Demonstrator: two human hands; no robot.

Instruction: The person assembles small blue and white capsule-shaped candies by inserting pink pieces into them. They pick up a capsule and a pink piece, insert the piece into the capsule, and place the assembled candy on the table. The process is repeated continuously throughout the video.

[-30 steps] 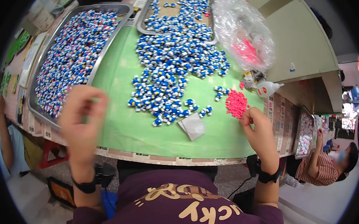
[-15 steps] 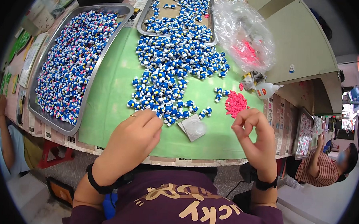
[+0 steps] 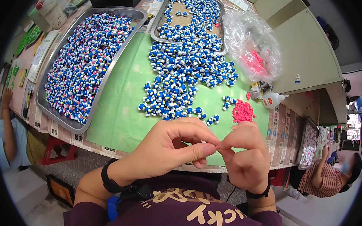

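Above the front edge of the green mat [image 3: 116, 110], my left hand [image 3: 171, 143] and my right hand [image 3: 246, 154] meet fingertip to fingertip. Both are closed in a pinch. Whatever lies between the tips is tiny and mostly hidden; a speck of pink seems to show there. Just beyond my hands spreads a heap of small blue-and-white plastic figures [image 3: 182, 72] with yellow spots. A pile of small pink pieces [image 3: 243, 111] lies beyond my right hand, with a few loose figures [image 3: 228, 102] beside it.
A metal tray [image 3: 93, 109] of figures with pink bits stands at left, another metal tray [image 3: 154, 33] at the back. At right are a clear plastic bag [image 3: 253, 31] with pink pieces, a white squeeze bottle [image 3: 272, 100] and a beige cabinet [image 3: 309, 50]. People sit at both sides.
My hands have come together from apart, the left moving right and the right closing in. They now cover the white square with the small clear dish. The view has shifted slightly.
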